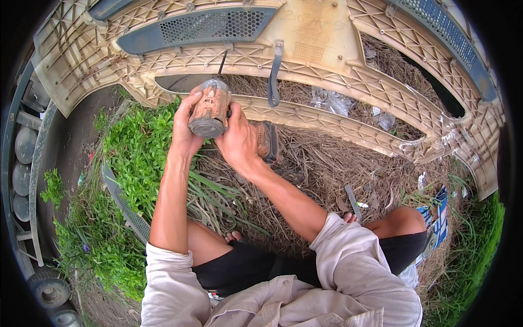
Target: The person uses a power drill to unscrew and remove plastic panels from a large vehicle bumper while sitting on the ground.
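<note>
A worn, dirty cordless drill (210,111) is held between both hands, its long thin bit pointing away from me toward the back of a beige plastic bumper panel (305,71) with ribbed edges. The bit's tip is near a clip below a blue-grey mesh grille insert (196,30). My left hand (188,122) is closed around the left side of the drill's body. My right hand (239,139) grips the drill's handle, with the battery end sticking out to the right. A bent grey strap (274,87) hangs from the panel right of the bit.
I sit cross-legged on dry grass beside green plants (131,136). A loose mesh strip (122,199) lies at left, a flat grey bar (353,203) near my right foot, and plastic litter (332,101) behind the panel. A truck (24,169) with wheels stands at far left.
</note>
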Tool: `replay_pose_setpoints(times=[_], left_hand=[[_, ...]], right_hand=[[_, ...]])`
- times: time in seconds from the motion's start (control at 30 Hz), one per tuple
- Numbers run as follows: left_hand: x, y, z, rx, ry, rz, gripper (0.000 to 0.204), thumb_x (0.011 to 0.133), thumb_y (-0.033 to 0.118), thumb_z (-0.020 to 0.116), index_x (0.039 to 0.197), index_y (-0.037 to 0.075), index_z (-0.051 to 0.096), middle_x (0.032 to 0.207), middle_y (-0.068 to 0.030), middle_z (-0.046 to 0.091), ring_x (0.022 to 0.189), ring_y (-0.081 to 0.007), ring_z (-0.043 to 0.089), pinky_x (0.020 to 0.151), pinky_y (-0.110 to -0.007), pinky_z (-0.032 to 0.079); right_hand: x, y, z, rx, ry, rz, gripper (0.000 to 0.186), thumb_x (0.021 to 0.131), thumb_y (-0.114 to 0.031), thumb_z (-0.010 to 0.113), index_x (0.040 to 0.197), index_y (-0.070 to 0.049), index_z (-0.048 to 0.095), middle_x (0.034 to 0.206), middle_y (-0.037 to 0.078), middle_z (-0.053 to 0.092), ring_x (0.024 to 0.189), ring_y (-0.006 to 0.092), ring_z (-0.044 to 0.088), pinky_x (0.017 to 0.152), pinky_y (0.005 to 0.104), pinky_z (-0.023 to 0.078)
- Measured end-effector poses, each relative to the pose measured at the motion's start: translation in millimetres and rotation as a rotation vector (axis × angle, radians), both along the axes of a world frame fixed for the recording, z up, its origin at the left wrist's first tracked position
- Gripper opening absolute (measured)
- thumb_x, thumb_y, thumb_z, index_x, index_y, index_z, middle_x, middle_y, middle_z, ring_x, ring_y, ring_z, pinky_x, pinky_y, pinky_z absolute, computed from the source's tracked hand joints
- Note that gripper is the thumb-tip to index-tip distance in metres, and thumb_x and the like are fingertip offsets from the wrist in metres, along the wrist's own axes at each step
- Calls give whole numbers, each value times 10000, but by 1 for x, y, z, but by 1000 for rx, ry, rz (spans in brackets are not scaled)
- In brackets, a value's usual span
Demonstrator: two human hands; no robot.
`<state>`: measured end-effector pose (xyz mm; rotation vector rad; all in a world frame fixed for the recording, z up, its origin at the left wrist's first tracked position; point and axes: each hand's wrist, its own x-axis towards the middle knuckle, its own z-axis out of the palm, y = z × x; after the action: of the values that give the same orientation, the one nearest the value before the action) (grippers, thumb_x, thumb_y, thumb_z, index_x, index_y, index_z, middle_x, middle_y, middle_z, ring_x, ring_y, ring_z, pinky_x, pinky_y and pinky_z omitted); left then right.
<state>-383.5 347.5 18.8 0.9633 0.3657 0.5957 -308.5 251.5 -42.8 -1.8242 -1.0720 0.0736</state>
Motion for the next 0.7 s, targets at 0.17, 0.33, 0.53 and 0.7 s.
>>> replay_pose_setpoints(times=[0.17,0.33,0.53,0.7], left_hand=[[3,-2,-2,-14,-24,27,455,947,298,499,1313,27,498,1197,-139,641,1054,-250,659,875,-390,564],[3,-1,-2,-8,-28,18,447,950,298,502,1302,22,514,1200,-145,644,1050,-252,664,882,-395,563],[-2,1,-8,-98,1,97,481,985,365,482,1277,-8,563,1191,-158,664,1043,-251,674,888,-403,564],[-9,1,1,-3,85,-1,632,1009,489,441,1415,6,462,1366,-147,569,1214,-264,578,1014,-421,474]], right_hand=[[1,1,-4,3,7,-12,676,695,-31,731,1255,20,357,989,286,609,812,473,645,708,529,524],[1,-1,-3,-12,17,0,667,703,-27,724,1256,18,354,1000,290,604,810,474,644,708,535,521],[-10,-1,2,-5,121,-6,527,779,-34,665,1211,7,366,951,308,621,849,501,625,708,556,488],[-17,6,5,32,250,8,582,752,-21,691,1218,21,344,1023,295,599,889,492,629,754,549,500]])
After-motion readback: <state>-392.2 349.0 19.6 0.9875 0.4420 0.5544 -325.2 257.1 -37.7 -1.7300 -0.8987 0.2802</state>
